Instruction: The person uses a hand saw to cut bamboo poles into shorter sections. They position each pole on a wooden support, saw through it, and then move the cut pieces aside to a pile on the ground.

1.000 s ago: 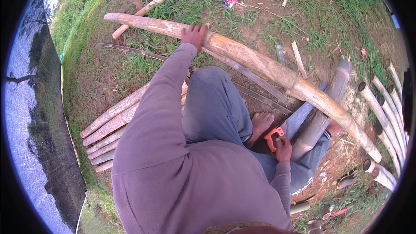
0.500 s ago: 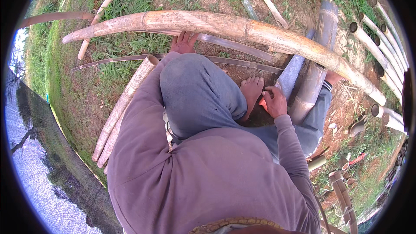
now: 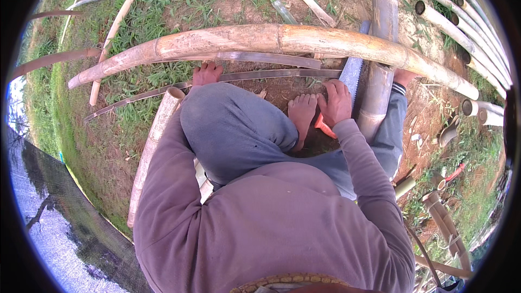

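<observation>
My left hand (image 3: 207,73) lies across a long thin bamboo strip (image 3: 260,74), its fingertips showing past my bent knee and its thumb hidden. My right hand (image 3: 335,102) is beside my bare foot, fingers spread and reaching toward the strip's right end. Just under that hand sticks out the orange handle (image 3: 325,126) of a handsaw, whose toothed blade (image 3: 351,78) slopes up beneath a thick bamboo pole (image 3: 244,39). A second flat strip (image 3: 271,58) runs along under the pole's near side.
The pole rests across a thick grey bamboo length (image 3: 374,97) at my right leg. Another bamboo pole (image 3: 154,146) lies at my left. Several poles (image 3: 456,35) are grouped at the far right. Grass (image 3: 157,81) and bare soil surround me.
My left hand has come back from the strip by the pole onto the nearer strip. My right hand has slid forward off the saw handle. The whole view has shifted slightly.
</observation>
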Tool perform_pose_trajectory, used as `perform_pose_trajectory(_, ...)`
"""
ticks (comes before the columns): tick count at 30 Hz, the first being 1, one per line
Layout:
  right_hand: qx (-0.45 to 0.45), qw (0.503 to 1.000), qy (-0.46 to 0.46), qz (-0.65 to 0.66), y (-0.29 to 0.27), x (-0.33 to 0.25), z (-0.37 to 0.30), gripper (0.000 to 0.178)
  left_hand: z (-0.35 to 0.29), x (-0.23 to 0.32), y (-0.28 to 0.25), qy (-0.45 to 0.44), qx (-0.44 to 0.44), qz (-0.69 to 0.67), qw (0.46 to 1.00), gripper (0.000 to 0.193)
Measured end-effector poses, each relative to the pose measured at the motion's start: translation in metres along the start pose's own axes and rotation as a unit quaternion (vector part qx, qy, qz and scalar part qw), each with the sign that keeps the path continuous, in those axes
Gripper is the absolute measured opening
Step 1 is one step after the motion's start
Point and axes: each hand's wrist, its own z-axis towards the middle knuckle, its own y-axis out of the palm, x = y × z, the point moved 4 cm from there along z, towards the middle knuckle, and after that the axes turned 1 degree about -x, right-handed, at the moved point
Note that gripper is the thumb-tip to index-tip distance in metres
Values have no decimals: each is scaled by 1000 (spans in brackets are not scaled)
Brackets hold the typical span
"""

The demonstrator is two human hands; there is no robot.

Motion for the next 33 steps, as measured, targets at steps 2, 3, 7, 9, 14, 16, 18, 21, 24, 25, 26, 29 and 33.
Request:
perform_pose_trajectory(2, -18, 999, -6, -40, 8, 4, 13, 54, 0, -23, -8, -58, -17, -47, 997, 40)
perform_pose_trajectory(3, -26, 998, -12, -59, 12, 7, 21, 59, -2, -34, -13, -90, -24, -71, 993, 39)
perform_pose_trajectory(7, -124, 984, -2, -126, 39, 12, 47, 74, -15, -18, 3, -49, -107, -125, 985, 54)
perform_pose_trajectory(9, -180, 973, 18, -140, 51, 18, 49, 80, -4, 13, -6, -80, -203, -97, 971, 54)
perform_pose_trajectory(14, -198, 967, 10, -160, 60, 25, 46, 85, 13, 18, 12, -51, -191, -45, 979, 47)
perform_pose_trajectory(16, -204, 965, 33, -159, 58, 24, 50, 85, 6, 14, 16, -45, -133, -31, 990, 47)
perform_pose_trajectory(18, -192, 963, 12, -187, 58, 20, 55, 80, 1, 9, 10, -59, -75, -35, 995, 46)
perform_pose_trajectory(21, -148, 962, -27, -227, 54, 11, 63, 69, -15, 1, -5, -66, 45, -13, 997, 41)
perform_pose_trajectory(24, -111, 960, -62, -249, 45, -1, 74, 59, -37, -2, -14, -56, 40, 4, 998, 34)
perform_pose_trajectory(25, -119, 958, -72, -249, 40, -4, 75, 58, -46, -3, -25, -66, 69, -11, 995, 33)
perform_pose_trajectory(26, -125, 957, -81, -250, 37, -5, 75, 57, -54, -3, -37, -74, 99, -27, 992, 32)
perform_pose_trajectory(29, -89, 968, -111, -207, 32, 1, 63, 56, -71, -4, -66, -54, 182, -13, 982, 31)
perform_pose_trajectory(33, -46, 973, -174, -142, 24, 11, 43, 58, -76, 0, -120, -30, 224, -18, 974, 35)
